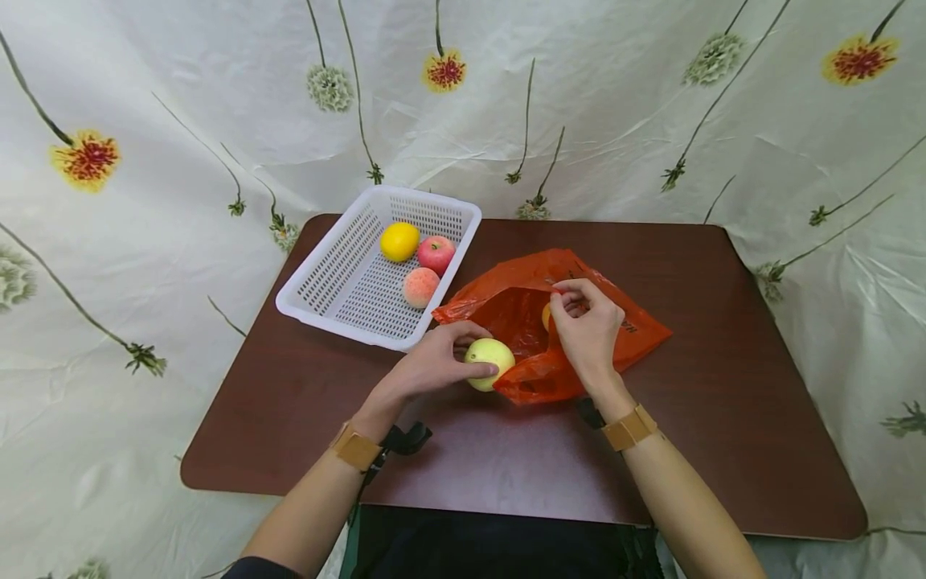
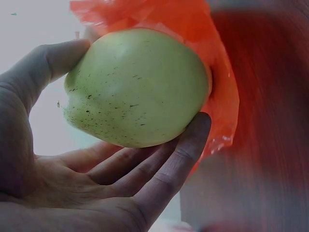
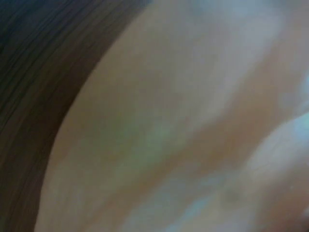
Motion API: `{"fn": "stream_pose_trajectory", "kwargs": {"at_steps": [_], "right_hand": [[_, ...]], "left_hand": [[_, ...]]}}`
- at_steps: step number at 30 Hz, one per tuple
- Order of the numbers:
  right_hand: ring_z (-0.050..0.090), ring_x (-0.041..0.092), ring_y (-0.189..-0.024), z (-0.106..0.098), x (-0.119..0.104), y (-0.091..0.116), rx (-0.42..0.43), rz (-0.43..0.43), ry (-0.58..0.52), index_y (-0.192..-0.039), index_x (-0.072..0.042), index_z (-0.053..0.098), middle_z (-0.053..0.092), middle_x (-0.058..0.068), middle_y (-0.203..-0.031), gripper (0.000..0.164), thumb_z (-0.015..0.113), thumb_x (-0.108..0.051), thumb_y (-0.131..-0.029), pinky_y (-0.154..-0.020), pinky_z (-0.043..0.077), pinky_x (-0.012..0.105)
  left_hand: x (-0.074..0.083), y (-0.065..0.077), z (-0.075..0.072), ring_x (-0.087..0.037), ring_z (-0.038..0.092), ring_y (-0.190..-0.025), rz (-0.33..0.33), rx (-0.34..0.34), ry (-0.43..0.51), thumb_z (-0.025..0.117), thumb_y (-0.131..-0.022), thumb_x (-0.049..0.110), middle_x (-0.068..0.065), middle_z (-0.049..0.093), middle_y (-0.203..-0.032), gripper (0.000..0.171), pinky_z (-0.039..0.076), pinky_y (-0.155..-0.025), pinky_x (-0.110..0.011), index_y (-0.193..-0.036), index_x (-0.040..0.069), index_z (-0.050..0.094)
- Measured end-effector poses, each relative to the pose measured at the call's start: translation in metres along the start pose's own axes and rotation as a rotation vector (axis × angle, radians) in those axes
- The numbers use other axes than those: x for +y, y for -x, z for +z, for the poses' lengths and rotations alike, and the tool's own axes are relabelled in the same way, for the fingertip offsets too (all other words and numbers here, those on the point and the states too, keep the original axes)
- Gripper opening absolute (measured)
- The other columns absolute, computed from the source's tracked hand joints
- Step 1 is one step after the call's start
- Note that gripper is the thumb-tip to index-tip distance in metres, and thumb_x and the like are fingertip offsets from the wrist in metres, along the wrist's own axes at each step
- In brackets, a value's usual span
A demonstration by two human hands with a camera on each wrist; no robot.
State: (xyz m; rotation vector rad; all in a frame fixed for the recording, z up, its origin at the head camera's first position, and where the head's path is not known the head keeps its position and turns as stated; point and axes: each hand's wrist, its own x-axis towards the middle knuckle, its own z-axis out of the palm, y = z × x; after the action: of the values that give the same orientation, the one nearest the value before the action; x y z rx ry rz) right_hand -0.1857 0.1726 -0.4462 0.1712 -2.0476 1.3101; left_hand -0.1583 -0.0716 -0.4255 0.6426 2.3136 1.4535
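Note:
My left hand (image 1: 441, 358) holds a pale green, brown-speckled pear (image 1: 490, 362) between thumb and fingers, right at the mouth of a red plastic bag (image 1: 571, 269). Seen from the left wrist, the pear (image 2: 137, 92) overlaps the red bag (image 2: 222, 96) behind it. The right hand (image 1: 589, 326) pinches the upper edge of the bag's opening and keeps it raised. Inside the bag, partly hidden behind the right fingers, shows an orange-yellow fruit (image 1: 546, 315). In the right wrist view, blurred skin of the right hand (image 3: 145, 111) fills most of the picture.
A white slotted plastic basket (image 1: 304, 310) stands left of the bag. It holds a yellow lemon (image 1: 399, 241), a red apple (image 1: 436, 254) and a peach (image 1: 420, 287). All stand on a dark brown table (image 1: 745, 434) with a flower-patterned cloth (image 1: 615, 96) behind it.

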Motion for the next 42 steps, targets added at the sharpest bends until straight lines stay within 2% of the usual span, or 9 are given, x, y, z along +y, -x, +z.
{"fn": "stream_pose_trajectory", "kwargs": {"at_steps": [10, 17, 25, 35, 42], "right_hand": [[0.055, 0.006, -0.061, -0.001, 0.002, 0.000, 0.002, 0.007, 0.001, -0.088, -0.014, 0.070, 0.060, -0.011, -0.069, 0.008, 0.070, -0.018, -0.082, -0.054, 0.047, 0.021], [0.055, 0.005, -0.062, -0.001, 0.002, 0.000, -0.001, 0.008, 0.007, -0.089, -0.014, 0.070, 0.060, -0.011, -0.069, 0.008, 0.070, -0.019, -0.082, -0.055, 0.047, 0.021], [0.055, 0.007, -0.061, 0.000, 0.004, -0.001, 0.000, 0.014, -0.004, -0.089, -0.014, 0.070, 0.060, -0.009, -0.069, 0.008, 0.069, -0.019, -0.082, -0.055, 0.047, 0.021], [0.055, 0.009, -0.061, -0.001, 0.006, -0.001, 0.002, 0.000, -0.020, -0.088, -0.013, 0.070, 0.061, -0.006, -0.069, 0.007, 0.069, -0.015, -0.082, -0.053, 0.047, 0.023], [0.055, 0.008, -0.061, -0.002, 0.007, 0.000, 0.002, 0.009, -0.018, -0.088, -0.013, 0.070, 0.060, -0.007, -0.069, 0.007, 0.069, -0.015, -0.082, -0.053, 0.047, 0.022]], "left_hand": [[0.003, -0.025, 0.013, -0.014, 0.059, -0.088, 0.024, -0.019, -0.101, 0.075, -0.074, 0.045, 0.003, 0.062, -0.098, 0.047, 0.049, -0.076, -0.028, -0.108, 0.017, 0.060], [0.005, -0.040, 0.020, -0.015, 0.060, -0.087, 0.029, -0.039, -0.092, 0.076, -0.074, 0.042, 0.003, 0.063, -0.096, 0.045, 0.049, -0.075, -0.028, -0.107, 0.014, 0.060], [0.006, -0.060, 0.030, -0.013, 0.060, -0.083, 0.032, -0.072, -0.129, 0.074, -0.075, 0.045, 0.004, 0.063, -0.093, 0.044, 0.049, -0.073, -0.026, -0.104, 0.016, 0.060], [-0.002, -0.073, 0.033, -0.014, 0.060, -0.079, -0.023, -0.101, -0.068, 0.075, -0.076, 0.041, 0.000, 0.064, -0.090, 0.045, 0.050, -0.070, -0.027, -0.105, 0.009, 0.061], [-0.006, -0.078, 0.038, -0.018, 0.061, -0.078, -0.101, -0.117, 0.076, 0.075, -0.076, 0.040, -0.004, 0.066, -0.090, 0.046, 0.051, -0.072, -0.039, -0.106, 0.008, 0.061]]}}
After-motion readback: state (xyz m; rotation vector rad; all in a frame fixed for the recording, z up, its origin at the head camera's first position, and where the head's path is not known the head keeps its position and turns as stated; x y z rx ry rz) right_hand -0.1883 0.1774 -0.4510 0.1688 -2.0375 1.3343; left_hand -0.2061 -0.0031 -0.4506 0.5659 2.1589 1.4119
